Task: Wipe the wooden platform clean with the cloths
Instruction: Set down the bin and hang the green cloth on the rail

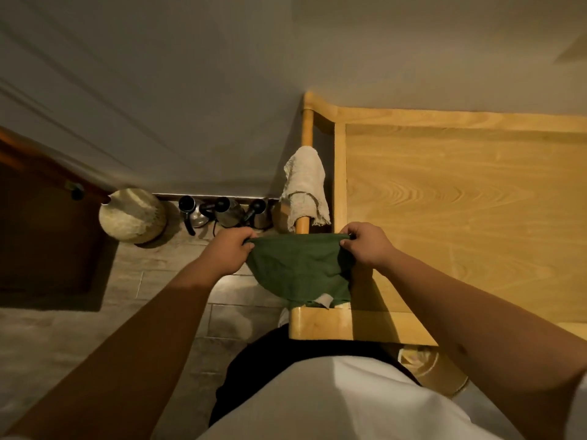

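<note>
Now green cloth between hands

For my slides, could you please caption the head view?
Both hands, left and right, stretch a green cloth beside the wooden platform.

Two cloths hang on the rail left of the platform.

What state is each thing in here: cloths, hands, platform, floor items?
Green cloth: stretched between both hands, hanging over the rail.
Beige cloth: draped over the wooden rail, untouched.
Left hand: pinching the green cloth's left corner.
Right hand: pinching its right corner.
Wooden platform: bare, not being wiped.
Kettles: upright on the floor by the wall.
</note>
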Motion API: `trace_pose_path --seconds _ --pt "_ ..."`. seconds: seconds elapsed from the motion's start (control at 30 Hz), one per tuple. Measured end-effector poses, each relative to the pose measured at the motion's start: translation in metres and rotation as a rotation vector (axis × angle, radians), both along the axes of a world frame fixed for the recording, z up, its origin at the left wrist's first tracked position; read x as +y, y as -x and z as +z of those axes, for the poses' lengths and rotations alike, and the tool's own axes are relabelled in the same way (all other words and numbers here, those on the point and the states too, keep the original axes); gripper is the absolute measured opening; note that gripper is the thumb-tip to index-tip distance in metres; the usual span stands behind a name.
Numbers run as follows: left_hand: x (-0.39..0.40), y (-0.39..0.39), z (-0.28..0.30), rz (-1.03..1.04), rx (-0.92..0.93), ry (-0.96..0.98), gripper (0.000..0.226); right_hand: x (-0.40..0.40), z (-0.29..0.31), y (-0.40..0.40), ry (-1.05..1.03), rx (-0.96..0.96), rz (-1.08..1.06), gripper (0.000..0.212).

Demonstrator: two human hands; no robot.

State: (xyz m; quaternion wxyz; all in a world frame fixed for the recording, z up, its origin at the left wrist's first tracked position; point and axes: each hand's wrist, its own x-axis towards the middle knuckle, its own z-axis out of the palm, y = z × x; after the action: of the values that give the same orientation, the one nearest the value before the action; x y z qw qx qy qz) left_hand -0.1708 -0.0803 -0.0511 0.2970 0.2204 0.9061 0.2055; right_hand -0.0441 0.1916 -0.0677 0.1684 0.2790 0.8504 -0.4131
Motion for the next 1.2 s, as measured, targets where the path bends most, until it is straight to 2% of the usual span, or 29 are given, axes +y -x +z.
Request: trace_pose_path --seconds 0.17,0.2,0.27,0.37,0.47,0.57,0.67,0.73,0.8,0.9,0.97,1.03,1.13,1.2 --pt "0.010 0.001 -0.031 0.017 0.060 -0.024 0.016 -0.008 -0.023 0.005 -0.103 -0.032 -0.099 0.004" --pt "0.012 -0.001 -0.034 0.020 0.099 -0.016 0.019 -0.010 -0.025 0.001 -0.129 -0.030 -0.115 0.008" --pt "0.015 -0.004 -0.037 0.021 0.163 0.002 0.032 -0.015 -0.027 -0.007 -0.201 -0.036 -0.120 0.031" --pt "0.021 -0.012 -0.033 -0.029 0.105 -0.046 0.048 -0.030 -0.023 -0.027 -0.219 0.014 -0.159 0.051" --pt "0.027 -0.026 -0.025 -0.005 -0.038 -0.159 0.046 -0.051 -0.017 -0.041 -0.094 0.086 -0.098 0.051" --pt "0.033 -0.045 -0.023 0.155 -0.342 -0.263 0.051 -0.068 -0.014 -0.040 0.013 0.109 -0.024 0.056" --pt "0.041 -0.056 -0.025 0.272 -0.559 -0.339 0.058 -0.079 -0.014 -0.026 0.089 0.062 -0.079 0.062" --pt "0.044 -0.060 -0.026 0.292 -0.599 -0.352 0.062 -0.086 -0.015 -0.017 0.196 0.047 -0.129 0.058" --pt "0.044 -0.060 -0.027 0.279 -0.591 -0.347 0.064 -0.092 -0.015 -0.009 0.403 0.021 -0.264 0.048" --pt "0.042 -0.056 -0.029 0.235 -0.540 -0.321 0.063 -0.097 -0.017 -0.005 0.739 -0.167 -0.497 0.042" --pt "0.042 -0.051 -0.028 0.219 -0.518 -0.306 0.058 -0.096 -0.017 -0.005 0.863 -0.269 -0.560 0.042" --pt "0.044 -0.043 -0.026 0.191 -0.431 -0.277 0.055 -0.090 -0.015 -0.001 0.727 -0.198 -0.506 0.043" --pt "0.052 -0.022 -0.025 0.159 -0.205 -0.227 0.059 -0.068 -0.015 0.015 0.157 0.073 -0.303 0.038" --pt "0.061 -0.005 -0.024 0.125 -0.107 -0.237 0.068 -0.050 -0.012 0.030 0.031 0.202 -0.241 0.044"
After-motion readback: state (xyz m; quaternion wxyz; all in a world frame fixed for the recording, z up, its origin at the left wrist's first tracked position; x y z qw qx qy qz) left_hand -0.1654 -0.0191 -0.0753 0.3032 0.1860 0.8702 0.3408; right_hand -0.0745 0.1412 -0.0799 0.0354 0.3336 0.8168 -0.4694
